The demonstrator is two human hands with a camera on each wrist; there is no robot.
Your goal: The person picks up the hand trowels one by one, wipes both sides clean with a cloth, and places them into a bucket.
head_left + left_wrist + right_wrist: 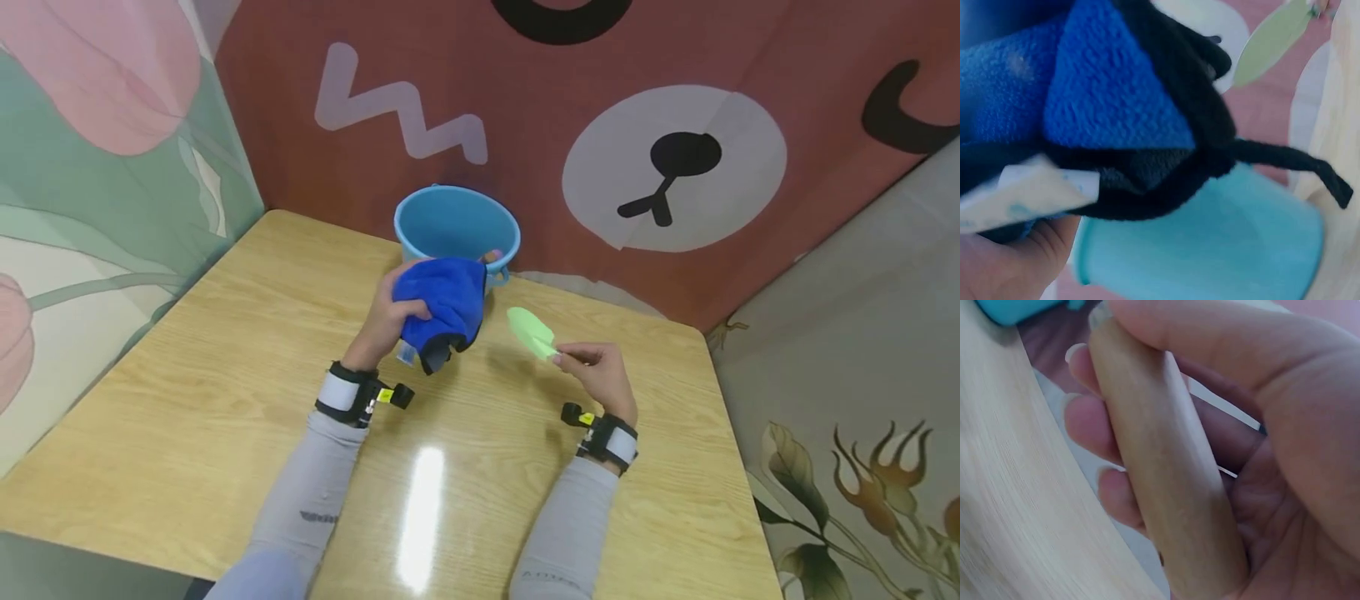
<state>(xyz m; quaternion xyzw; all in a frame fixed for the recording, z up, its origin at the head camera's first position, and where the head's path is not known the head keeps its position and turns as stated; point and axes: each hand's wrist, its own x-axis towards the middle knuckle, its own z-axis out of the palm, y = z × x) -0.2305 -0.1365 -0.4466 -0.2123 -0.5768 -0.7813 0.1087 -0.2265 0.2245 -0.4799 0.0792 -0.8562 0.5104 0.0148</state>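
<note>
In the head view my left hand [384,321] grips a blue fleece piece with black edging [447,300] in front of the bucket. Up close in the left wrist view, the fleece [1116,87] shows a black cord and a pale tag [1054,187]; my left thumb side [1029,262] is at its lower edge. My right hand [603,379] holds a small trowel with a light green blade [531,332], raised above the table, its tip towards the bucket. The right wrist view shows the trowel's wooden handle [1166,469] between the thumb and curled fingers.
A light blue bucket [420,218] stands at the table's back edge against the bear-print curtain [525,125]. By its front right rim is a small brownish thing [492,256], not clear enough to name. The wooden table [225,400] extends around both arms.
</note>
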